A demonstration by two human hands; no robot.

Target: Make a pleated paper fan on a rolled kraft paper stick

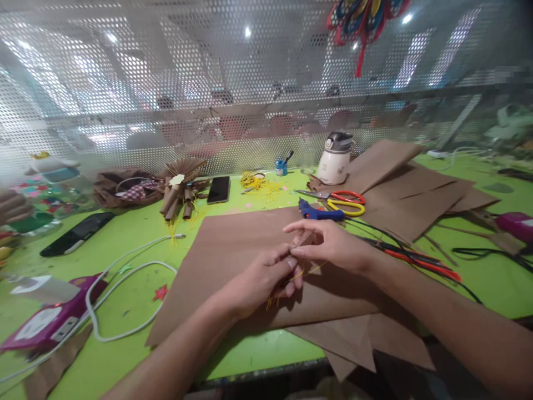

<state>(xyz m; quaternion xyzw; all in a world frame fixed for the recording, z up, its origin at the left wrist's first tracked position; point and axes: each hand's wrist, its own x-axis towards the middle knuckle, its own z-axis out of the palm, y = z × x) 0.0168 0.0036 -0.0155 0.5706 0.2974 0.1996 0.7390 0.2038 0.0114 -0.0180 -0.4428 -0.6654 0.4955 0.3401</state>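
Above a large sheet of brown paper [225, 250], my two hands meet. My left hand [266, 275] has its fingers curled around a small brown paper piece [306, 239] with thin yellow strands [272, 301] hanging below. My right hand [333, 244] pinches at the same piece from the other side, thumb against fingers. Much of the piece is hidden by my fingers. Just beyond my right hand lie a blue glue gun [318, 211] and scissors [347, 203] with red and yellow handles.
At the right are more brown sheets [400, 194] and a white jug [334, 161]. Rolled-paper work [183, 194], a phone [219, 189] and yellow shreds [258, 182] lie at the back. A white cable [125, 336] loops from a purple power strip [62, 316] at left.
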